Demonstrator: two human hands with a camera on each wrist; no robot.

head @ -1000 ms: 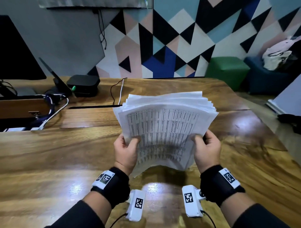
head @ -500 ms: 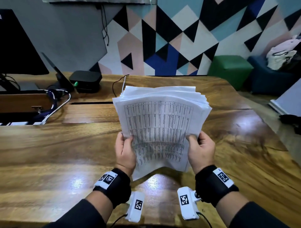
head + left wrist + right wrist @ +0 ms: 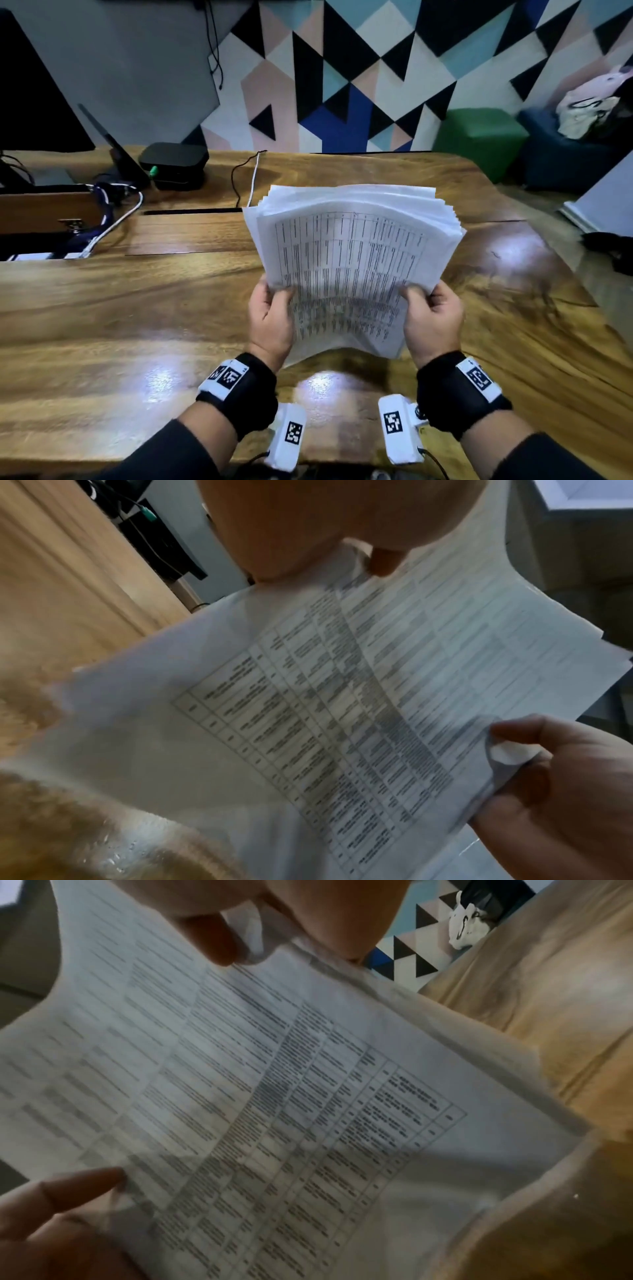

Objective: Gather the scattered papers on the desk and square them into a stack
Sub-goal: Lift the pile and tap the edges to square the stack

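Papers (image 3: 352,260) all gathered, held upright above the worktop (image 3: 137,325), left hand (image 3: 270,322) and right hand (image 3: 432,318) each pinching a lower side. Top edges fan unevenly, so squaring looks unfinished; no loose sheets in view.

Your worktop (image 3: 137,325) is glossy varnished wood with streaky grain, throwing back lamp glare. The papers (image 3: 349,260) are thin matt white sheets, printed, bending softly. Your wristbands (image 3: 246,394) look like black cloth.
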